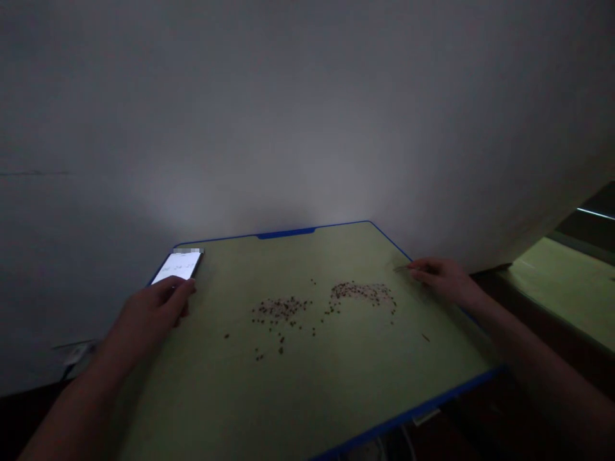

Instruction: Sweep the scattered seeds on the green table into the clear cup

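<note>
My left hand [156,307] is closed, its fingers curled over the lower end of a lit phone [177,264]. The phone lies at the far left corner of a pale yellow-green tabletop [288,410] and shows a line of digits, like a timer. At the table's right edge, my right hand [439,276] pinches thin tweezers [401,267], blurred, with their tips to the left. Between the hands lie two loose piles of small dark grains mixed with paler ones: a left pile [281,309] and a right pile [362,293]. Several dark grains are scattered toward me.
A thin brown sliver [426,337] lies near the table's right side. Blue edging [287,234] rims the tabletop. A pale wall [298,128] rises right behind it. Another light surface [567,288] stands at the right, and a cable [70,370] hangs at the left.
</note>
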A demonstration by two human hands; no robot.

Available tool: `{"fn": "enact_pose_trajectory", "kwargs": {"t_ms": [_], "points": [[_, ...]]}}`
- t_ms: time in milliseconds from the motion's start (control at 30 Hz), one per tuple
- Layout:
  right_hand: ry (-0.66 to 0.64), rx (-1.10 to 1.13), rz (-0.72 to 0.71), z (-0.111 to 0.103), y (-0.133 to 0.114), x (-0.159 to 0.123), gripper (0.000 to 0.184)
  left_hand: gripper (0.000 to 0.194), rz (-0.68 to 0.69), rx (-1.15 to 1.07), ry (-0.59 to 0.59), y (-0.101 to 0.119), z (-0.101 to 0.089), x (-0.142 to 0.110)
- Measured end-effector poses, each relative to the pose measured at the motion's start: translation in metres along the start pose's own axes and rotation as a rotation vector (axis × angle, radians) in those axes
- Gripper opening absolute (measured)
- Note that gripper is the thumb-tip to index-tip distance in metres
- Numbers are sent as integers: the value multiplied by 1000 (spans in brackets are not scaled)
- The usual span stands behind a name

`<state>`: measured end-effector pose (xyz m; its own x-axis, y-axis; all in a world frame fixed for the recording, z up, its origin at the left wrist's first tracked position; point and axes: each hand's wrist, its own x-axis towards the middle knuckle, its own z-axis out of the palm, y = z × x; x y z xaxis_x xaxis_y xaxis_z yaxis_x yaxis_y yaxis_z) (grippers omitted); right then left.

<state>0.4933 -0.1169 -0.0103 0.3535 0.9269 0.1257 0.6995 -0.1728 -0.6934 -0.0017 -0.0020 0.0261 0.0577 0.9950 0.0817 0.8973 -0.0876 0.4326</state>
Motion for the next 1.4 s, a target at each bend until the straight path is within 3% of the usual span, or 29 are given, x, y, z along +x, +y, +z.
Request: {"fn": "enact_pose_trajectory", "kwargs": {"t_ms": [100,333,433,633,767,900,1067,1200,1400], "points": [[-48,-23,-33,20,-4,3,22,41,-9,-10,-8,-2,1,0],[-182,47,-138,70,-49,-14,22,39,-10,-3,2,-1,-1,-3],[-218,66,-188,69,-57,-19,24,36,-8,-23,-1,2,-2,-5],[-134,20,-205,44,-58,-34,23,34,6,-51,4,3,-2,-5],[-89,-2,-191,30,-69,-63,24,33,11,-39,0,4,-3,-5],[12,-11,-83,26,-73,-97,28,33,7,-38,-9,7,-4,-7],[119,-9,58,38,-61,-134,32,33,7,-42,-20,6,-3,-7],[65,13,94,55,-59,-153,31,32,15,-66,0,5,-2,-9],[27,-16,57,76,-73,-146,33,35,45,-144,24,2,1,-13]]}}
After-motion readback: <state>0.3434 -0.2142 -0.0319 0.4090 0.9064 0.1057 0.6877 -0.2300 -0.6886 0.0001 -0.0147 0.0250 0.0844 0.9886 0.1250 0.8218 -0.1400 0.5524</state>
